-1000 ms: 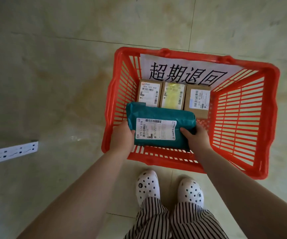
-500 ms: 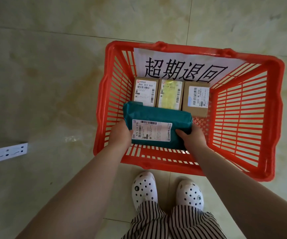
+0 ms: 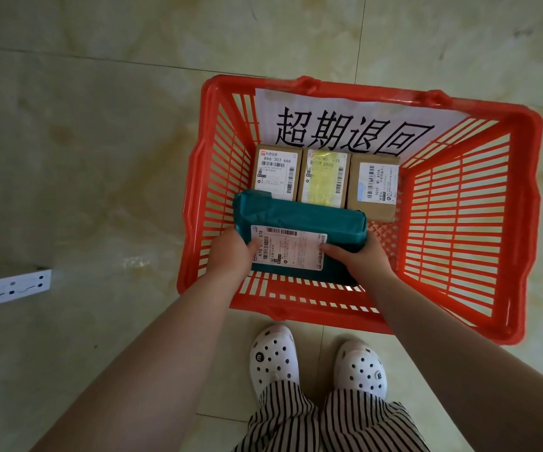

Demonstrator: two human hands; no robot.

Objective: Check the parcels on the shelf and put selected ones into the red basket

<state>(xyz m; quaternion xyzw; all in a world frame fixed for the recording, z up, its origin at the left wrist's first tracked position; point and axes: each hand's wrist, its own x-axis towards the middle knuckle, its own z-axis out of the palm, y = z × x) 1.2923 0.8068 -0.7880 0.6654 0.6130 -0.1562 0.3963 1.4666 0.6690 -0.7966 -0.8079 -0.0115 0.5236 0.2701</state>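
A red plastic basket (image 3: 465, 223) stands on the floor in front of my feet. Inside it, along the far wall, three small cardboard parcels lie side by side: a left one (image 3: 276, 172), a middle one with yellow tape (image 3: 324, 177) and a right one (image 3: 372, 187). A teal soft-bag parcel (image 3: 299, 216) with a white shipping label sits low inside the basket's near half. My left hand (image 3: 231, 252) grips its left end and my right hand (image 3: 359, 257) grips its right end, thumb on the label.
A white paper sign (image 3: 348, 125) with large black characters hangs on the basket's far wall. A white perforated metal strip (image 3: 9, 290) juts in at the left edge. Beige floor tiles surround the basket. White clogs (image 3: 275, 357) stand just behind its near rim.
Both hands have lowered the teal parcel deeper into the basket, toward its bottom. The three cardboard parcels have not moved.
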